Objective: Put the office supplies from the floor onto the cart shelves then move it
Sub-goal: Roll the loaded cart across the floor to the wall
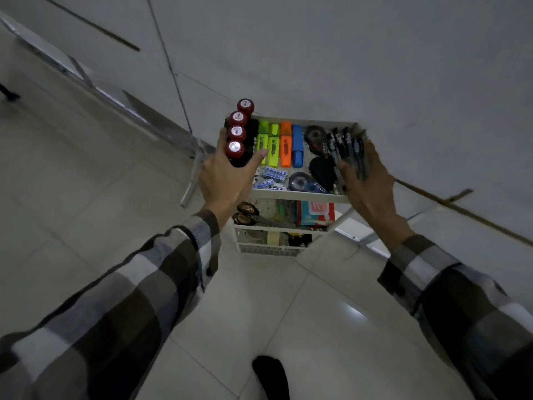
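Your cart [300, 194] has all its shelves loaded against the far wall, and no supplies show on the floor [259, 298] in view, so I'd guess it's at the moving bit. Your hands are apart. The left hand [225, 180] straddles the red-capped bottles [235, 148], though I can't tell if it's gripping. The right hand [366, 183] lies flat on the pens [343, 145]. Next up probably needs a firm hold on the rims.

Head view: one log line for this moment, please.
stage: loading cart top shelf | left hand: grips red-capped bottles, left edge | right hand: rests on black pens, right edge
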`<state>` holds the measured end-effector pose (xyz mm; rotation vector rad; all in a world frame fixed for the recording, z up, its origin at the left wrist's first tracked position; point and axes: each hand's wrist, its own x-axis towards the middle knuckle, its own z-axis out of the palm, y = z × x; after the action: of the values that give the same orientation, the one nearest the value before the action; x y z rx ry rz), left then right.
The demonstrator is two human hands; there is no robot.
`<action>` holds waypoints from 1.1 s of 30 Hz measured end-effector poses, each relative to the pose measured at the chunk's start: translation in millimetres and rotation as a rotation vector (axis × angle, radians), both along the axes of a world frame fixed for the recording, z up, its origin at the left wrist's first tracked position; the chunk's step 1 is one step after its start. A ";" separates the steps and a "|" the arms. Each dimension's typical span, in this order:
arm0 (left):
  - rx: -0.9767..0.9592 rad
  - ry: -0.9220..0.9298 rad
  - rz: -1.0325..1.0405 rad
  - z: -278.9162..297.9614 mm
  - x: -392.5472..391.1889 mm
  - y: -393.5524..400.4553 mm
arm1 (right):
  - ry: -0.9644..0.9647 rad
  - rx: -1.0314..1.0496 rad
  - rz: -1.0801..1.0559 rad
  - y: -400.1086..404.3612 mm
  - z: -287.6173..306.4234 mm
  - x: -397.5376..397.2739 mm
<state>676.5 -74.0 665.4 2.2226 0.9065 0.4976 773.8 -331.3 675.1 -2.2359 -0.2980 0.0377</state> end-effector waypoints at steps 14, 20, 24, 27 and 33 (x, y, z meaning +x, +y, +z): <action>0.030 0.112 -0.268 15.8 70.8 24.5 | -0.006 0.109 -0.382 12.7 -20.3 -12.4; 0.054 0.161 -0.447 27.4 98.6 27.6 | -0.011 0.149 -0.517 20.5 -12.5 -30.3; -0.008 0.144 -0.498 31.8 117.7 19.4 | -0.010 0.187 -0.572 18.7 -8.7 -30.0; -0.003 0.134 -0.491 31.4 122.7 18.4 | -0.006 0.218 -0.572 18.2 -8.8 -24.0; -0.028 0.119 -0.469 22.4 122.8 31.6 | 0.007 0.200 -0.540 26.7 -11.1 -17.9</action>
<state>799.4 -42.4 687.8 2.3554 0.4178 0.1338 756.0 -304.5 664.0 -2.0482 0.2991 -0.2619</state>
